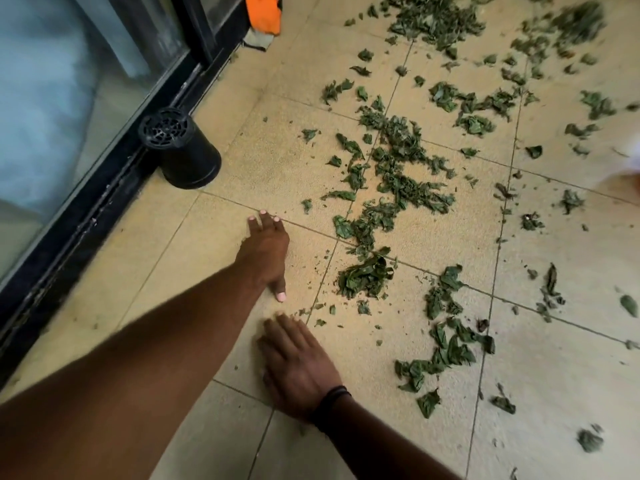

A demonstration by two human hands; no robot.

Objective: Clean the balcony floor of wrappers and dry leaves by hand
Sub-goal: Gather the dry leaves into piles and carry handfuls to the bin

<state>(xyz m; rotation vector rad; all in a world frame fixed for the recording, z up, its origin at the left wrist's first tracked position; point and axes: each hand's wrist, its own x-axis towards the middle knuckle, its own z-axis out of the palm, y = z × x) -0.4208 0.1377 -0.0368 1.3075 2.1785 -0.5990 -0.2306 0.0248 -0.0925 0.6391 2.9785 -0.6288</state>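
Both your left hand (266, 249) and right hand (298, 365) lie flat, fingers spread, holding nothing on the floor (194, 258); judging the gathering step just starting, sweep right into the dry leaves (398, 181) just beside them.

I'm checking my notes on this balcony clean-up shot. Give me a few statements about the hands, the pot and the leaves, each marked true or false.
1. Both hands lie flat on the tiled floor, holding nothing. True: the left hand and right hand have straight fingers.
2. The black pot stands upright. False: it lies on its side by the sliding door track.
3. The leaves are gathered in one neat pile. False: they are scattered over several tiles.
4. The right wrist wears a dark band. True.
5. An orange item sits by the door. True.
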